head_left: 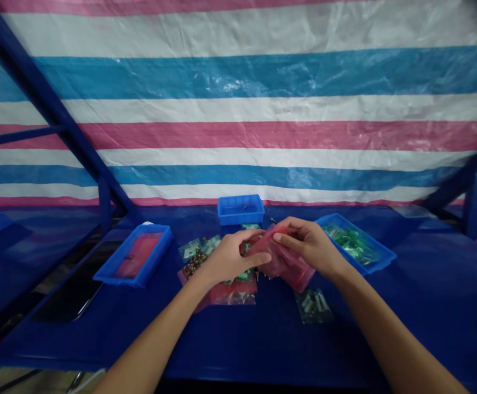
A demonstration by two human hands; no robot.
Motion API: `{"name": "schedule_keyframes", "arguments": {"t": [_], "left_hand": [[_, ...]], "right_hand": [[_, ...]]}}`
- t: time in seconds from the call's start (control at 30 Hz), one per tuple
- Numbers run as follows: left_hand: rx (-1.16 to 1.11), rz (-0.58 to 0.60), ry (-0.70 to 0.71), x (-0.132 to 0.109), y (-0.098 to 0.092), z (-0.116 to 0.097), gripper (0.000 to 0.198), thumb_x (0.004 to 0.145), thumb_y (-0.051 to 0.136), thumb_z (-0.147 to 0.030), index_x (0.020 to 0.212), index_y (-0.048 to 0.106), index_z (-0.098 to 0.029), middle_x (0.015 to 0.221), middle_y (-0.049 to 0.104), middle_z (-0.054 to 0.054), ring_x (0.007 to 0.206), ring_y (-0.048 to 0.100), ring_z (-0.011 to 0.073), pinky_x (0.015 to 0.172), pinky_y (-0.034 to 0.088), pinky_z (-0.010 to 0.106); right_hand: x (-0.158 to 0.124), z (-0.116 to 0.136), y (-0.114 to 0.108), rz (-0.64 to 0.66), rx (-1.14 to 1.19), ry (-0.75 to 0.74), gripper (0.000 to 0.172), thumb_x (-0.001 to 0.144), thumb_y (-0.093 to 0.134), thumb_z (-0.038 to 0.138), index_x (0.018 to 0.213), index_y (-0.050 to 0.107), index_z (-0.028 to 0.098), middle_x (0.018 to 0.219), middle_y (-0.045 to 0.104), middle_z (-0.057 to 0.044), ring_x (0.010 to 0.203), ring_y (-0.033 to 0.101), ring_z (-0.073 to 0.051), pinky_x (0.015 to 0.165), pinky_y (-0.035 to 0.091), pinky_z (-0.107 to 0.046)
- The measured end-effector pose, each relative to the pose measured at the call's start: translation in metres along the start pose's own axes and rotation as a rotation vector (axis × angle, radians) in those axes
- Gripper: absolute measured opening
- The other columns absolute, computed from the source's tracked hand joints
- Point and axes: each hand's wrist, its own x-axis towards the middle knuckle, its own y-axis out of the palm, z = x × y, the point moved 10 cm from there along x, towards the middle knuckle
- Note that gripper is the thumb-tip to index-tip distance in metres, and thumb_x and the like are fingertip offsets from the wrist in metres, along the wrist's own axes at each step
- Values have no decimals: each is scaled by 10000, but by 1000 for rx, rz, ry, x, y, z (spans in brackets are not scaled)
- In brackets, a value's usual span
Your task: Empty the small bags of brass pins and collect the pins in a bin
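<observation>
1. The pink bag [281, 262] is a translucent plastic pouch held just above the desk [427, 306], between both hands. It looks light, limp and smooth-filmed, likely to crumple rather than keep its shape. The best hold is probably a pinch at its upper edge. Its contents cannot be made out.
2. The left hand [230, 256] is closed on the pink bag's left side, fingers curled round the film.
3. The right hand [310, 246] pinches the pink bag's upper right edge, thumb against forefinger.
4. The loose pile [234, 293] of more pink pouches and green packets lies on the desk beneath and to the left of the pink bag.
5. The brass-coloured parts [192, 264] form a small heap left of the pink bag, beside the pile.
6. The clear packet [314, 305] has green contents and lies alone, nearer the person than the pink bag.
7. The centre tray [240, 209] stands behind the pink bag. The left tray [135, 254], well to its left, holds pink sheets. The right tray [355, 241], just right of the bag, holds green packets.
8. The striped sheet [238, 115] hangs behind everything.
9. No brand, label or writing is legible.
</observation>
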Motion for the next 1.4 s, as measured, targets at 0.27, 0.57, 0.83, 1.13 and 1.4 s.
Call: {"name": "schedule_keyframes", "arguments": {"t": [0.27,0.57,0.83,1.13,1.4], "left_hand": [[-153,-14,-101,2,1,17,327,870,592,-450,772,657,-146,698,611,5,611,517,117,570,361,237],[-570,-97,-208,3,3,40,326,821,688,-389,1043,633,-158,824,688,51,606,596,114,580,466,249],[-17,-303,226,-3,-38,-12,182,788,659,-82,717,718,-238,1120,685,21,1130,541,228,1005,413,471],[-140,-289,133,-2,-31,-3,281,853,646,-248,1134,647,-228,1088,695,49,1022,614,208,915,468,377],[-471,-115,-138,4,-2,34,319,845,653,-420,988,655,-135,979,712,110,887,671,202,765,504,296]], "right_hand": [[0,-8,-17,-241,-47,-30,364,802,673,446,1071,608,209,901,708,-49,745,648,-178,640,521,-285],[-3,-22,29,56,30,36,331,872,591,442,1086,681,206,936,714,-46,848,656,-227,729,521,-342],[-18,31,13,-263,-419,-393,168,762,648,115,831,706,257,1088,638,-44,1086,534,-246,977,398,-431],[-14,12,2,-320,-321,-258,161,829,656,267,987,669,240,949,706,-19,909,634,-208,841,473,-353],[-7,-10,20,-182,-151,-81,321,849,631,402,1086,606,188,1024,705,-66,922,661,-213,791,503,-319]]}}
